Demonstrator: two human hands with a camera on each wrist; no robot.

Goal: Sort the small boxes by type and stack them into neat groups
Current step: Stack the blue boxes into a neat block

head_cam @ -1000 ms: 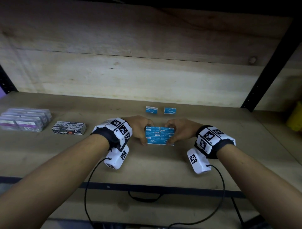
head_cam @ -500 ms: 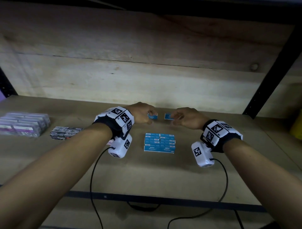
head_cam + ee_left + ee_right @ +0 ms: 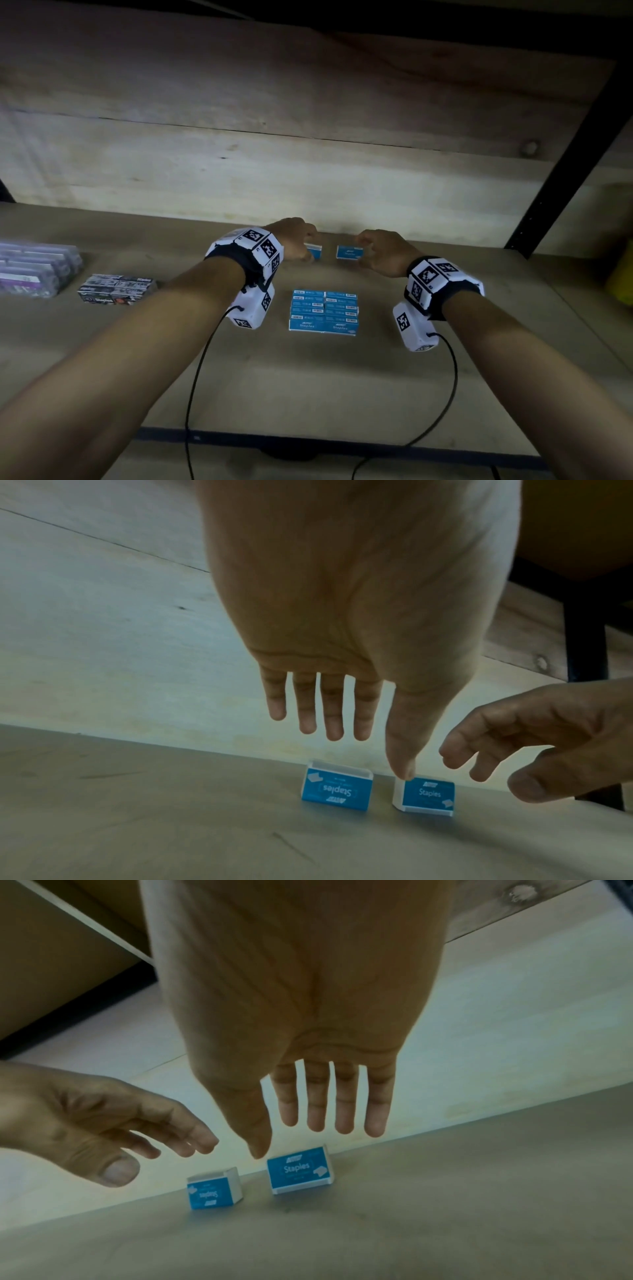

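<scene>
Both forearms reach forward, the left from about 7 o'clock and the right from about 5 o'clock, converging toward 12 o'clock. The left hand (image 3: 294, 241) hangs palm down with its fingers (image 3: 334, 712) straight and slightly spread, thumb pointing down. The right hand (image 3: 383, 251) mirrors it, fingers (image 3: 344, 1104) extended and holding nothing. Each wrist wears a marker-covered band.

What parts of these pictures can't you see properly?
- Head view: the left hand covers most of the left loose blue box.
- Head view: the purple boxes are cut off by the left edge and blurred.
- Head view: the yellow thing is cut off by the right edge; I cannot tell what it is.
- Head view: the small labels on the blue stack are too small to read.
</scene>
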